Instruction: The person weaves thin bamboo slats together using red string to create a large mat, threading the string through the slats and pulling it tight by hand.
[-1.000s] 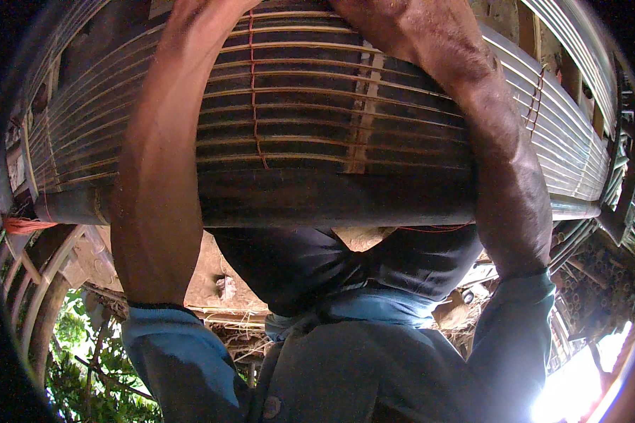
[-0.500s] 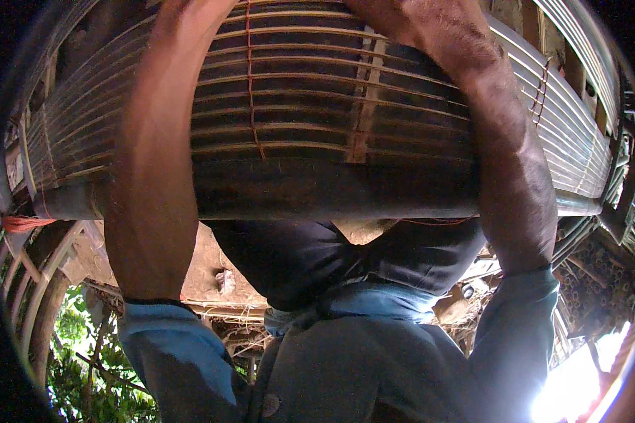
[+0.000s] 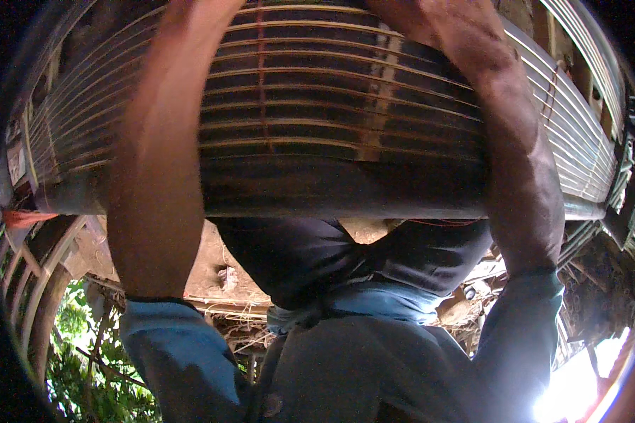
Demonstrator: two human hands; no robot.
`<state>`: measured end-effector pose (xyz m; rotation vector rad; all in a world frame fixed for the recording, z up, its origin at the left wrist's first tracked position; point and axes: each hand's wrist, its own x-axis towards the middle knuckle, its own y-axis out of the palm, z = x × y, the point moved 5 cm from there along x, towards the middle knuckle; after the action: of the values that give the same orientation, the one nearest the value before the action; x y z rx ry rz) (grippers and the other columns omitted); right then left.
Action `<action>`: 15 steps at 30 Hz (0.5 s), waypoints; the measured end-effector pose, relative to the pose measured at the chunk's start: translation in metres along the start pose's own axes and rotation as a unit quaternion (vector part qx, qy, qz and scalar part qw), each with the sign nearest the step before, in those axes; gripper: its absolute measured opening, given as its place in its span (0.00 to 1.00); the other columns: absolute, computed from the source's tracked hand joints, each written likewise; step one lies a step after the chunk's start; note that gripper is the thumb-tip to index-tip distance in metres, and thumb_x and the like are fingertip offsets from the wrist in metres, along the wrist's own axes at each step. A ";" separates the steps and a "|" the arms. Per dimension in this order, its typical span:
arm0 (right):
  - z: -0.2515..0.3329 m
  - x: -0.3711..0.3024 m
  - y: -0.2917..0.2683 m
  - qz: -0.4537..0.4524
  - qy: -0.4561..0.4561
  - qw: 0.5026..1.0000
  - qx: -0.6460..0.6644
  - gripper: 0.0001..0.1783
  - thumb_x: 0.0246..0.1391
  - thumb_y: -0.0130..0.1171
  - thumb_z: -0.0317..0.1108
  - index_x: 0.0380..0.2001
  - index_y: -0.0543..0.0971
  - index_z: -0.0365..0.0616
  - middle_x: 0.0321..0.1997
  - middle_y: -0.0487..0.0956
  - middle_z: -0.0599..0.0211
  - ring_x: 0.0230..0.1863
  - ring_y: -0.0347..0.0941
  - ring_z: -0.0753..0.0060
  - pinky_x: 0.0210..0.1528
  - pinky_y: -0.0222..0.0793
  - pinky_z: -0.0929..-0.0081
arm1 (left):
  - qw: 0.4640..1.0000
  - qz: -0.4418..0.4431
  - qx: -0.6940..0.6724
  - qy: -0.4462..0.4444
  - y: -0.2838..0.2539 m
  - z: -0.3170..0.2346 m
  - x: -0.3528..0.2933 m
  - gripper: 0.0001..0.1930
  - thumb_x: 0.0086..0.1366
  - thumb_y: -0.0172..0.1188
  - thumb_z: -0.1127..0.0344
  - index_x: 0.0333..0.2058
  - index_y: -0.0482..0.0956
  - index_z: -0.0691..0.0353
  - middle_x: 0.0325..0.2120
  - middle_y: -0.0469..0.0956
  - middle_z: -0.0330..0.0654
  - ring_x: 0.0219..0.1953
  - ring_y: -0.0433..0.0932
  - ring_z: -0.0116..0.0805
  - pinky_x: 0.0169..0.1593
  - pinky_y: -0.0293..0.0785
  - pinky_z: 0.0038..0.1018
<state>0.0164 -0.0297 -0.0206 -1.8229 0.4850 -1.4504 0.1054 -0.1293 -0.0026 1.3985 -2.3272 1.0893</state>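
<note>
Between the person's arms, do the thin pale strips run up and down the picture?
No, the pale strips run side to side there, roughly parallel to the dark bar below.

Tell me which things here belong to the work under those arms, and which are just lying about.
Seemingly part of the job:
slats, with both forearms reaching over
red cord, crossing the slats
dark beam, along their near edge

Seemingly just lying about:
small lump, on the ground
pale strands

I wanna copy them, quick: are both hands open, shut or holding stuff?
Left hand: out of view past the top edge; can't tell.
Right hand: fingers cut off by the top edge; can't tell.
</note>
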 end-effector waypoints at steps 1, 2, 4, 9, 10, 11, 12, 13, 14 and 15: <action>-0.001 0.000 0.003 0.008 0.012 1.000 0.020 0.09 0.61 0.59 0.32 0.40 0.78 0.39 0.38 0.79 0.51 0.32 0.77 0.52 0.34 0.72 0.59 | 0.996 0.022 -0.007 -0.088 -0.002 -0.002 0.001 0.04 0.64 0.62 0.77 0.35 0.85 0.65 0.32 0.85 0.45 0.29 0.79 0.28 0.32 0.75 0.25; -0.001 0.001 0.006 0.024 0.026 0.998 0.043 0.09 0.61 0.59 0.33 0.41 0.78 0.39 0.39 0.80 0.51 0.33 0.78 0.52 0.35 0.72 0.59 | 0.993 0.036 -0.022 -0.108 -0.003 0.006 0.001 0.04 0.63 0.62 0.79 0.35 0.85 0.65 0.32 0.85 0.46 0.29 0.80 0.28 0.32 0.76 0.25; -0.002 0.007 0.008 0.061 0.049 0.993 0.086 0.09 0.61 0.59 0.33 0.42 0.79 0.40 0.40 0.81 0.50 0.35 0.79 0.51 0.37 0.73 0.58 | 0.996 0.023 -0.053 -0.070 -0.003 0.023 0.004 0.06 0.62 0.60 0.81 0.33 0.85 0.66 0.31 0.85 0.47 0.30 0.81 0.29 0.32 0.78 0.26; -0.036 -0.009 0.017 0.179 0.255 0.915 0.254 0.16 0.65 0.55 0.41 0.46 0.82 0.40 0.42 0.84 0.50 0.46 0.81 0.52 0.50 0.73 0.61 | 0.987 0.057 -0.060 -0.134 -0.005 0.006 0.007 0.07 0.54 0.63 0.81 0.29 0.85 0.61 0.29 0.84 0.47 0.31 0.84 0.38 0.36 0.80 0.36; -0.034 -0.011 0.023 0.213 0.259 0.913 0.232 0.16 0.65 0.55 0.40 0.48 0.81 0.41 0.45 0.84 0.52 0.48 0.80 0.53 0.52 0.73 0.62 | 0.990 0.028 -0.072 -0.118 -0.013 0.006 0.001 0.05 0.53 0.64 0.79 0.27 0.83 0.62 0.28 0.83 0.50 0.32 0.84 0.44 0.37 0.80 0.39; -0.026 -0.005 0.022 0.254 0.268 0.909 0.193 0.17 0.65 0.55 0.39 0.51 0.80 0.42 0.48 0.83 0.54 0.51 0.79 0.53 0.54 0.72 0.63 | 0.990 0.010 -0.092 -0.105 -0.007 0.015 -0.001 0.03 0.53 0.64 0.78 0.26 0.82 0.63 0.27 0.82 0.52 0.33 0.84 0.48 0.38 0.79 0.41; -0.018 0.001 0.021 0.294 0.272 0.903 0.157 0.17 0.65 0.56 0.38 0.53 0.79 0.43 0.52 0.82 0.56 0.53 0.78 0.54 0.56 0.72 0.63 | 0.990 -0.008 -0.108 -0.091 -0.001 0.021 -0.001 0.02 0.53 0.64 0.77 0.26 0.80 0.65 0.27 0.81 0.54 0.33 0.83 0.52 0.38 0.79 0.43; -0.015 0.008 0.018 0.284 0.246 0.914 0.150 0.19 0.66 0.53 0.41 0.52 0.78 0.40 0.49 0.82 0.51 0.50 0.78 0.51 0.54 0.71 0.61 | 0.993 -0.047 -0.064 -0.085 -0.006 0.016 0.000 0.02 0.53 0.63 0.76 0.25 0.79 0.65 0.27 0.81 0.56 0.34 0.82 0.56 0.38 0.78 0.45; -0.024 0.002 0.018 0.281 0.251 0.917 0.134 0.21 0.66 0.51 0.44 0.52 0.78 0.39 0.48 0.82 0.48 0.49 0.78 0.49 0.53 0.70 0.59 | 0.993 -0.082 -0.027 -0.079 -0.008 0.011 0.002 0.02 0.54 0.62 0.75 0.24 0.77 0.66 0.26 0.80 0.58 0.35 0.81 0.60 0.39 0.77 0.47; -0.033 -0.003 0.019 0.278 0.256 0.918 0.118 0.23 0.67 0.49 0.47 0.51 0.78 0.38 0.47 0.81 0.45 0.48 0.78 0.46 0.51 0.70 0.58 | 0.993 -0.094 -0.032 -0.071 -0.007 0.008 0.002 0.02 0.53 0.62 0.75 0.24 0.77 0.66 0.26 0.80 0.58 0.35 0.81 0.60 0.39 0.77 0.47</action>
<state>-0.0130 -0.0501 -0.0337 -0.9808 0.9530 -1.4775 0.1118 -0.1386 -0.0037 1.6813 -2.2457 0.8811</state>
